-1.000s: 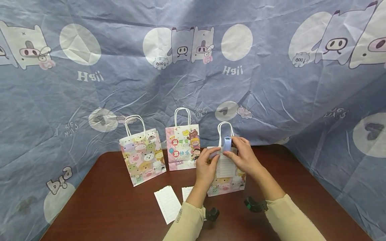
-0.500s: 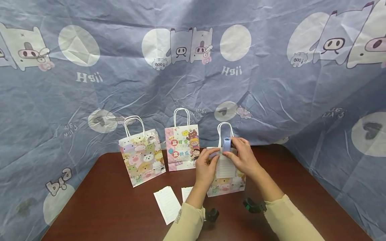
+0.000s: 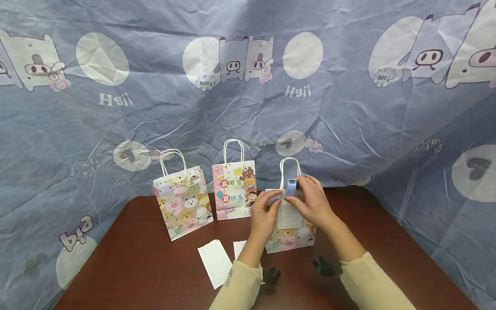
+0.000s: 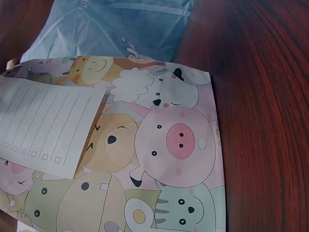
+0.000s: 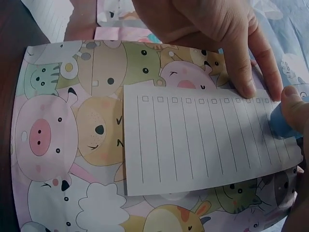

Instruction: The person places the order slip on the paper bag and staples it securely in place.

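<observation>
In the head view my right hand (image 3: 314, 200) grips a small light-blue stapler (image 3: 290, 188) at the top edge of the right paper bag (image 3: 288, 241), which is printed with cartoon animals. A lined checklist sheet (image 3: 289, 215) lies against the bag's front, its upper end under the stapler. My left hand (image 3: 264, 215) pinches the sheet and the bag rim, just left of the stapler. In the right wrist view the left hand's thumb (image 5: 241, 72) rests on the sheet's edge, and the stapler (image 5: 282, 123) covers its upper end.
Two more handled paper bags stand further left: an animal-print bag (image 3: 184, 204) and a pink-and-white bag (image 3: 234, 189). Two paper sheets lie on the table in front, one loose sheet (image 3: 215, 262) and another sheet (image 3: 239, 247) partly behind my left arm. A blue printed cloth (image 3: 248, 112) hangs behind.
The stapler has tipped and shifted slightly down and left in my right hand. My left hand stays at the sheet and bag rim. The bags have barely moved.
</observation>
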`<action>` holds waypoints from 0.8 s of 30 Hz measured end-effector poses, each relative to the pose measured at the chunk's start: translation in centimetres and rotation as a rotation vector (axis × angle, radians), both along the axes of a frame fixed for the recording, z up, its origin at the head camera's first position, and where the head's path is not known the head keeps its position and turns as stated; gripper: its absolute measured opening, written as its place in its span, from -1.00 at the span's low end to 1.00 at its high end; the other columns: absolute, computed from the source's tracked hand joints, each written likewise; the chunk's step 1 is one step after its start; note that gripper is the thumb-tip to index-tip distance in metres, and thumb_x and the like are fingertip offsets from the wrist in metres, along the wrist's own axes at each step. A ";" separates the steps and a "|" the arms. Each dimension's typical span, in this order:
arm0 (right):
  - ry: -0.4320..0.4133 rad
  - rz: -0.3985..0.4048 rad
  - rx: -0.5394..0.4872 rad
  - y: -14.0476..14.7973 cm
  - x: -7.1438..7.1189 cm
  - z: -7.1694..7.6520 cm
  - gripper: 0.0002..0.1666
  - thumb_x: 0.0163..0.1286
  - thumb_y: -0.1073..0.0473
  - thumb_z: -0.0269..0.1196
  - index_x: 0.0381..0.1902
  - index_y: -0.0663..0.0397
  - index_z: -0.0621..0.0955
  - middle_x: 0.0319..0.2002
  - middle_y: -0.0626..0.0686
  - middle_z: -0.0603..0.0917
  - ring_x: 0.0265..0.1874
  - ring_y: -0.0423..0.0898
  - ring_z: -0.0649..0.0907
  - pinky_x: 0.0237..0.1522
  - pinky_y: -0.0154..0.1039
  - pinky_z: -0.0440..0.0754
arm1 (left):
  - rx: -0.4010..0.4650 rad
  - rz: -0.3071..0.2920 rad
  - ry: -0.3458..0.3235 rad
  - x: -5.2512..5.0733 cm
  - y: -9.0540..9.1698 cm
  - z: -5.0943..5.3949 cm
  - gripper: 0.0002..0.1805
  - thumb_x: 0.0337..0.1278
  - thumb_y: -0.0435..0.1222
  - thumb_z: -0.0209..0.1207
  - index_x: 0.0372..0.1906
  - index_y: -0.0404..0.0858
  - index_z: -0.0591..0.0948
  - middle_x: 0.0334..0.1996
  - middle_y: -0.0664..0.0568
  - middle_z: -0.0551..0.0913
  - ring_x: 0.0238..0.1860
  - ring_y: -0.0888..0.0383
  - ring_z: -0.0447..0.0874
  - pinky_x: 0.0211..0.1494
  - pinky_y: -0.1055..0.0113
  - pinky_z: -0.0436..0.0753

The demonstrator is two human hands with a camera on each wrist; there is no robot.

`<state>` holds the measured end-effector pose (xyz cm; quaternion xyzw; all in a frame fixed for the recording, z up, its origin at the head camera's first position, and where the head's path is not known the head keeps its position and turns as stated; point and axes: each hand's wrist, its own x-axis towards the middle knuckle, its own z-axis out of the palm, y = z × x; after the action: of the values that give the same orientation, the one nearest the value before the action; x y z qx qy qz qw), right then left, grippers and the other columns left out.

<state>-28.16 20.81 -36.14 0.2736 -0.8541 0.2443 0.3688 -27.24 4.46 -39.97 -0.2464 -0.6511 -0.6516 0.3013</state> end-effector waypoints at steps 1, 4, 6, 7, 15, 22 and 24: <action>-0.004 -0.005 0.005 0.0 0.1 0.0 -0.40 0.05 0.15 0.52 -0.01 0.27 0.53 -0.12 0.23 0.71 0.03 0.22 0.64 0.37 0.24 0.25 | 0.001 0.000 -0.001 0.0 0.0 0.0 -0.74 0.08 -0.59 0.27 -0.10 -0.39 0.71 -0.38 -0.24 0.59 -0.56 0.19 0.27 -0.49 0.56 0.33; -0.007 -0.018 0.018 -0.2 0.2 0.0 -0.37 0.05 0.13 0.53 0.02 0.27 0.53 -0.11 0.23 0.70 0.04 0.23 0.63 0.39 0.23 0.24 | 0.007 -0.009 0.007 -0.1 -0.2 0.0 -0.74 0.09 -0.60 0.26 -0.09 -0.39 0.71 -0.37 -0.25 0.58 -0.57 0.19 0.28 -0.50 0.55 0.34; -0.003 -0.026 0.028 -0.2 0.4 -0.1 -0.35 0.05 0.12 0.54 0.04 0.27 0.53 -0.11 0.22 0.69 0.03 0.22 0.63 0.39 0.22 0.24 | 0.013 -0.015 0.014 -0.1 -0.2 -0.1 -0.73 0.09 -0.60 0.26 -0.08 -0.40 0.70 -0.39 -0.26 0.56 -0.60 0.21 0.27 -0.52 0.55 0.33; 0.000 -0.030 0.032 -0.2 0.4 -0.1 -0.33 0.04 0.12 0.54 0.05 0.27 0.53 -0.11 0.22 0.69 0.02 0.22 0.63 0.39 0.22 0.24 | 0.014 -0.018 0.014 -0.1 -0.2 -0.1 -0.73 0.09 -0.60 0.25 -0.08 -0.40 0.70 -0.40 -0.26 0.55 -0.60 0.23 0.26 -0.52 0.56 0.32; 0.048 -0.038 0.036 -0.4 0.6 -0.4 -0.27 0.01 0.12 0.56 0.10 0.29 0.52 -0.10 0.22 0.69 -0.02 0.22 0.64 0.39 0.27 0.22 | 0.028 -0.010 -0.016 0.0 -0.1 -0.1 -0.73 0.09 -0.59 0.26 -0.08 -0.38 0.72 -0.44 -0.26 0.52 -0.59 0.30 0.26 -0.49 0.60 0.28; 0.071 -0.043 0.025 -0.4 0.5 -0.6 -0.26 -0.02 0.14 0.56 0.11 0.25 0.53 -0.08 0.24 0.70 0.00 0.22 0.64 0.44 0.29 0.15 | 0.039 -0.025 -0.019 -0.1 0.0 0.1 -0.72 0.09 -0.60 0.26 -0.07 -0.38 0.71 -0.39 -0.26 0.56 -0.56 0.25 0.31 -0.47 0.59 0.31; 0.072 -0.045 0.020 -0.5 0.6 -0.6 -0.27 -0.02 0.15 0.56 0.11 0.25 0.53 -0.07 0.23 0.70 0.01 0.21 0.64 0.45 0.29 0.13 | 0.040 -0.025 -0.019 -0.1 0.0 0.1 -0.72 0.10 -0.59 0.26 -0.07 -0.38 0.71 -0.39 -0.26 0.55 -0.56 0.25 0.30 -0.47 0.58 0.31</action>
<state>-27.60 20.29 -36.77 0.2666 -0.8486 0.2176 0.4018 -27.33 4.49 -39.91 -0.2421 -0.6378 -0.6704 0.2919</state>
